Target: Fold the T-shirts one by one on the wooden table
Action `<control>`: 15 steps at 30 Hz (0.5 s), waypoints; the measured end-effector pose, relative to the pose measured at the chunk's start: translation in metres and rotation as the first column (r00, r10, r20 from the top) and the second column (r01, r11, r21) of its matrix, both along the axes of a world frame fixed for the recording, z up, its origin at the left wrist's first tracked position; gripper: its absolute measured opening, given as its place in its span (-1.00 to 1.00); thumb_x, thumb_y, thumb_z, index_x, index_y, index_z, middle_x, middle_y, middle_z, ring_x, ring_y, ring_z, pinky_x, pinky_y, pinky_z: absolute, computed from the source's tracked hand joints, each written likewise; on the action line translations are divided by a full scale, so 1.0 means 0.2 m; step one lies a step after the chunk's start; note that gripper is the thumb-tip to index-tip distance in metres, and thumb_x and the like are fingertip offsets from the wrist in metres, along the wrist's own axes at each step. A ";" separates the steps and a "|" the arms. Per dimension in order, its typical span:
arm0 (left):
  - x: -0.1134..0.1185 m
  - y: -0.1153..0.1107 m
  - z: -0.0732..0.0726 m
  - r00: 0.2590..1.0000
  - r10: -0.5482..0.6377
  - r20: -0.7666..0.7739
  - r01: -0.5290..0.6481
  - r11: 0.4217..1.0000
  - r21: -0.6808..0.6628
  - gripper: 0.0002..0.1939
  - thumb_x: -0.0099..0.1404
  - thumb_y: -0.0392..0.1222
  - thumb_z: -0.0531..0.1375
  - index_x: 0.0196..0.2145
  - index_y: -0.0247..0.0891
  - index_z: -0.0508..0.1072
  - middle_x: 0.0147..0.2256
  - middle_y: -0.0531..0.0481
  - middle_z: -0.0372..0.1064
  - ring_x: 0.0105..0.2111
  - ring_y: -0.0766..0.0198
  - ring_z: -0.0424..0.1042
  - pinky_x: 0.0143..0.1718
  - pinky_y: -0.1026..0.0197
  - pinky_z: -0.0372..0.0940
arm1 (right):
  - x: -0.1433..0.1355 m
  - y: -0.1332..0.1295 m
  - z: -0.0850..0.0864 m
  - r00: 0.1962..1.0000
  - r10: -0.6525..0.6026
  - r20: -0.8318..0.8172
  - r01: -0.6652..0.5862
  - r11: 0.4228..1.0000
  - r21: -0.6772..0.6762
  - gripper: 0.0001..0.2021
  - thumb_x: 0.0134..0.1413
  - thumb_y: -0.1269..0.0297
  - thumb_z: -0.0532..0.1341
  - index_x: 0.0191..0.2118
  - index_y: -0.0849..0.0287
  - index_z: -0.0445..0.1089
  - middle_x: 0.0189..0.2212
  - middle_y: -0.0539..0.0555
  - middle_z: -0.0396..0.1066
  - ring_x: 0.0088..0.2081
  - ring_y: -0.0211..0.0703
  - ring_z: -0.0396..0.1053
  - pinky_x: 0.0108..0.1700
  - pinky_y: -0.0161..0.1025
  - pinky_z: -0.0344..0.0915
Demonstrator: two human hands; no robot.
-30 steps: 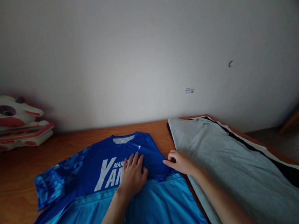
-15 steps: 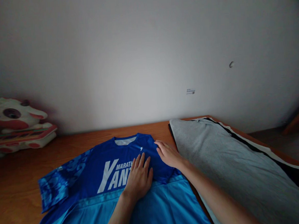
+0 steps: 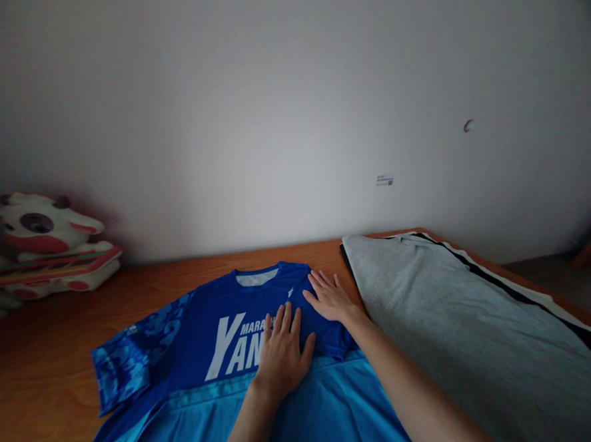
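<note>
A blue sports jersey with white lettering lies flat on the wooden table, its right side folded in. My left hand rests flat on the chest of the jersey, fingers apart. Just beyond it, my right hand lies flat on the jersey's upper right shoulder near the folded edge, fingers spread. Neither hand holds anything.
A grey garment with black and white edges lies spread along the table's right side. A white and red plush toy sits at the back left by the white wall. The table's right edge drops to the floor.
My right hand has moved from the jersey's right edge up and left onto its shoulder and opened flat. The left hand has stayed on the chest. The view has shifted slightly.
</note>
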State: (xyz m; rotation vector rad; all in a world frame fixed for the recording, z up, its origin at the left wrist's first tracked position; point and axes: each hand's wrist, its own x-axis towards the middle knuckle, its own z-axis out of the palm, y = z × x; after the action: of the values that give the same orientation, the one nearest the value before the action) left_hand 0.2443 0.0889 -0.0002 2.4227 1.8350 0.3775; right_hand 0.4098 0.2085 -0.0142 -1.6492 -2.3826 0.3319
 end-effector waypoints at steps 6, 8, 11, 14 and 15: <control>-0.01 0.01 -0.01 1.000 -0.005 0.005 0.005 1.000 -0.006 -0.29 0.44 0.17 -0.10 0.35 -0.38 0.13 0.38 -0.31 -0.09 0.40 -0.12 -0.11 0.35 -0.34 -0.13 | -0.01 -0.01 0.03 1.000 0.007 0.015 -0.009 0.995 0.104 -0.37 0.38 0.00 -0.09 0.40 0.30 0.05 0.43 0.27 -0.10 0.44 0.09 -0.17 0.39 0.24 -0.30; -0.01 0.02 -0.02 1.000 -0.009 0.013 0.008 1.000 0.017 -0.30 0.44 0.17 -0.09 0.35 -0.34 0.14 0.38 -0.30 -0.07 0.40 -0.11 -0.10 0.35 -0.35 -0.12 | -0.02 -0.03 0.05 0.999 0.035 0.011 -0.036 0.977 0.209 -0.43 0.37 0.09 -0.06 0.35 0.29 0.15 0.40 0.27 -0.01 0.42 0.08 -0.09 0.40 0.18 -0.28; -0.01 0.03 -0.04 1.000 -0.005 0.023 0.004 0.999 0.039 -0.34 0.45 0.13 -0.09 0.34 -0.30 0.16 0.38 -0.29 -0.04 0.39 -0.10 -0.08 0.34 -0.35 -0.12 | -0.07 -0.09 0.09 0.997 -0.014 -0.077 0.033 0.967 0.252 -0.50 0.37 0.16 -0.05 0.29 0.24 0.26 0.34 0.26 0.15 0.37 0.09 0.05 0.39 0.13 -0.16; -0.01 0.03 -0.04 1.000 0.009 0.007 -0.009 1.000 0.018 -0.39 0.46 0.04 -0.12 0.34 -0.30 0.16 0.38 -0.27 -0.03 0.40 -0.07 -0.09 0.36 -0.33 -0.14 | -0.14 -0.15 0.09 0.975 -0.130 -0.181 0.162 0.972 0.169 -0.48 0.39 0.12 -0.09 0.27 0.32 0.28 0.30 0.34 0.22 0.34 0.13 0.13 0.33 0.10 0.04; -0.01 0.03 -0.04 1.000 0.011 0.001 -0.011 1.000 0.009 -0.40 0.46 0.01 -0.12 0.34 -0.31 0.16 0.38 -0.25 -0.03 0.40 -0.06 -0.09 0.36 -0.31 -0.15 | -0.16 -0.17 0.08 0.970 -0.140 -0.199 0.171 0.974 0.149 -0.47 0.40 0.11 -0.10 0.27 0.33 0.27 0.29 0.35 0.22 0.34 0.12 0.13 0.32 0.09 0.06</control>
State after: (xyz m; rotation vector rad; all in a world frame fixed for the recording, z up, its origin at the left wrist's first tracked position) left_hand 0.2425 0.0946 -0.0074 2.4187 1.8510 0.3879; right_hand 0.3784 0.1744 0.0015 -1.6385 -2.0693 0.2418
